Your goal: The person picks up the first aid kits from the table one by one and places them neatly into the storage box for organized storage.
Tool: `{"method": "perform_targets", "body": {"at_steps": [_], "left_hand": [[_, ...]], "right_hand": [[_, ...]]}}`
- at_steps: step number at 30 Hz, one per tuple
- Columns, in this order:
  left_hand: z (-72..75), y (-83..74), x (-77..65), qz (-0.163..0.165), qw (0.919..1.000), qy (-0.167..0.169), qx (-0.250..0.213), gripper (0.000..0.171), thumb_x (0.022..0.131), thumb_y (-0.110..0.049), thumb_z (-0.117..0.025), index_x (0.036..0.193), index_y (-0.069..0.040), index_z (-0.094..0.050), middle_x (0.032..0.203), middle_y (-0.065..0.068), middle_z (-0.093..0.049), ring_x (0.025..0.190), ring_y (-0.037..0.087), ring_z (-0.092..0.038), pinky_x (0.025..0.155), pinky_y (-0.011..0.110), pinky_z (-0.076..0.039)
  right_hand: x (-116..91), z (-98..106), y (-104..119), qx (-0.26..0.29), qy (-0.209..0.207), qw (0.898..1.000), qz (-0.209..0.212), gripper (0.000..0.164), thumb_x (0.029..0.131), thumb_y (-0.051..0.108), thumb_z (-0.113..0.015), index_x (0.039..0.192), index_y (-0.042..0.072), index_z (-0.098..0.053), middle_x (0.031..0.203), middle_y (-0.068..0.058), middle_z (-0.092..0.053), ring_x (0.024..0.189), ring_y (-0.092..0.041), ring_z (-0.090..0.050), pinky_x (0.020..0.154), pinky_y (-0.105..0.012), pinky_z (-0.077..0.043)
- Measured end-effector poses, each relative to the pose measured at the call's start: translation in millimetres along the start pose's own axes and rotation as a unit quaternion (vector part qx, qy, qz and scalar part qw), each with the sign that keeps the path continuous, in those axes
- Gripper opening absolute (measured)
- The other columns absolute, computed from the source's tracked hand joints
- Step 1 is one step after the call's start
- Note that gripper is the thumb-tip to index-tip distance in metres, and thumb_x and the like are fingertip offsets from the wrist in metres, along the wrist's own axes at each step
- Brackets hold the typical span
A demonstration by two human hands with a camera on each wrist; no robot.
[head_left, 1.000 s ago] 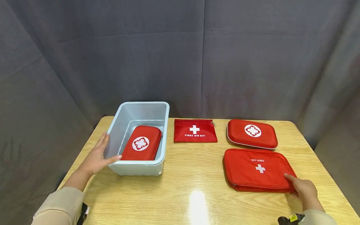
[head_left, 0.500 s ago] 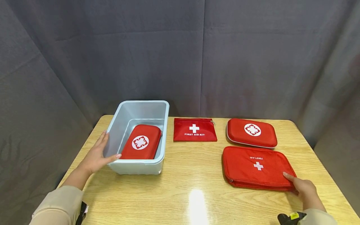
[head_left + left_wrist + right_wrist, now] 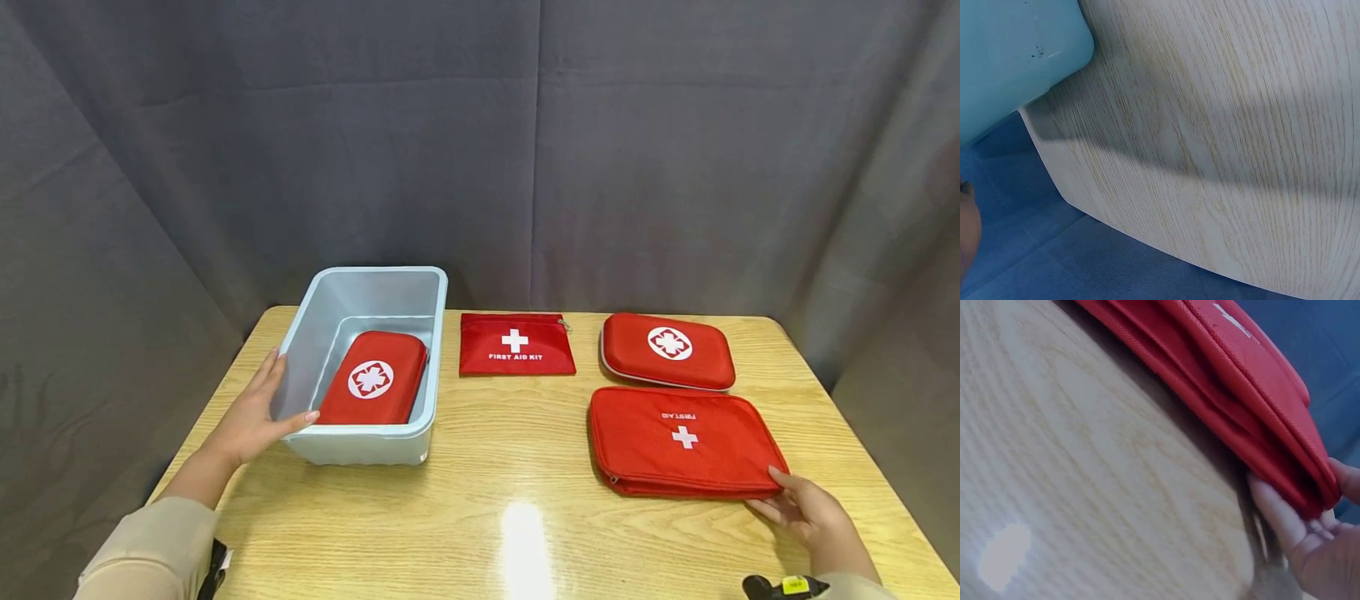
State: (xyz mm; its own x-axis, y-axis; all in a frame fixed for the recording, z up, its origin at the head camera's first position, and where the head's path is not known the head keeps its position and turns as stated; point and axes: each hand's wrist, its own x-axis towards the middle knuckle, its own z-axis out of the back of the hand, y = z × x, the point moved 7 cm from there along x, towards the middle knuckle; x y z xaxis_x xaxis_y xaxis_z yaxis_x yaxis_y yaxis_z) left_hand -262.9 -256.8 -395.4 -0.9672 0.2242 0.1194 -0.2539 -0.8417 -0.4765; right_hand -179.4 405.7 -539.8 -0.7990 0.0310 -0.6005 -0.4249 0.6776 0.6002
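At the table's [image 3: 465, 546] far left corner, the left hand [image 3: 249, 421], fingers spread, touched a pale-blue plastic bin [image 3: 356, 450] holding a red hard-shell case [image 3: 375, 379]. Near the right edge, a rounded red case [image 3: 667, 350] sat just behind a broad red fabric pouch [image 3: 686, 450]; the right hand [image 3: 810, 512] pinched that pouch's near right corner, fingers newly showing underneath, securing one end.

A flat red cloth bag with a white cross [image 3: 712, 467] lies on the worktop [image 3: 375, 533], corner pinched by the right hand [image 3: 808, 512], and a pale blue plastic box [image 3: 360, 451] stands upright against the left hand [image 3: 253, 421].
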Motion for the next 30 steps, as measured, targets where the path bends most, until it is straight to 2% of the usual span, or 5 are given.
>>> {"method": "perform_targets", "body": {"at_steps": [3,5,11,19,30], "left_hand": [[0.0,-0.7,0.1,-0.003,1.0000,-0.001,-0.001,0.096,0.073,-0.042,-0.063,0.136,0.004,-0.008,0.143,0.014,0.001,0.124,0.040,-0.014,0.091,0.057,-0.022],[0.0,-1.0,0.2,-0.004,1.0000,-0.002,-0.001,0.096,0.073,-0.042,-0.063,0.136,0.004,-0.008,0.143,0.014,0.001,0.124,0.040,-0.014,0.091,0.057,-0.022],[-0.3,0.7,0.8,-0.003,1.0000,-0.002,0.004,0.095,0.073,-0.042,-0.063,0.135,0.005,-0.009,0.143,0.015,0.001,0.124,0.041,-0.015,0.091,0.057,-0.022],[-1.0,1.7,1.0,-0.003,1.0000,-0.004,0.005,0.096,0.073,-0.043,-0.063,0.135,0.006,-0.009,0.143,0.015,0.000,0.124,0.041,-0.015,0.090,0.058,-0.022],[-0.8,-0.1,-0.1,-0.006,0.9999,-0.006,0.007,0.095,0.073,-0.042,-0.062,0.135,0.006,-0.010,0.143,0.015,-0.001,0.123,0.041,-0.015,0.090,0.058,-0.023]], "right_hand": [[-1,-3,0,0.024,0.051,0.998,0.020,0.010,0.083,0.008,-0.055,0.074,0.007,-0.057,0.075,-0.008,-0.062,0.073,-0.023,-0.061,0.076,-0.046,-0.043],[-1,-4,1,0.023,0.055,0.997,0.041,0.004,0.083,0.011,-0.054,0.082,0.007,-0.055,0.076,-0.006,-0.063,0.074,-0.020,-0.061,0.074,-0.043,-0.045],[-1,-1,8,0.033,-0.053,0.993,0.101,0.036,0.081,0.016,-0.058,0.109,0.021,-0.035,0.070,0.003,-0.060,0.067,-0.013,-0.060,0.065,-0.036,-0.049],[-15,-17,17,0.058,-0.091,0.980,0.167,0.030,0.082,0.008,-0.054,0.105,0.019,-0.037,0.068,-0.001,-0.057,0.063,-0.016,-0.060,0.053,-0.036,-0.050],[37,26,36,0.035,-0.065,0.971,0.225,0.049,0.070,0.008,-0.069,0.109,0.017,-0.041,0.080,-0.001,-0.057,0.069,-0.023,-0.062,0.062,-0.042,-0.047]]}}
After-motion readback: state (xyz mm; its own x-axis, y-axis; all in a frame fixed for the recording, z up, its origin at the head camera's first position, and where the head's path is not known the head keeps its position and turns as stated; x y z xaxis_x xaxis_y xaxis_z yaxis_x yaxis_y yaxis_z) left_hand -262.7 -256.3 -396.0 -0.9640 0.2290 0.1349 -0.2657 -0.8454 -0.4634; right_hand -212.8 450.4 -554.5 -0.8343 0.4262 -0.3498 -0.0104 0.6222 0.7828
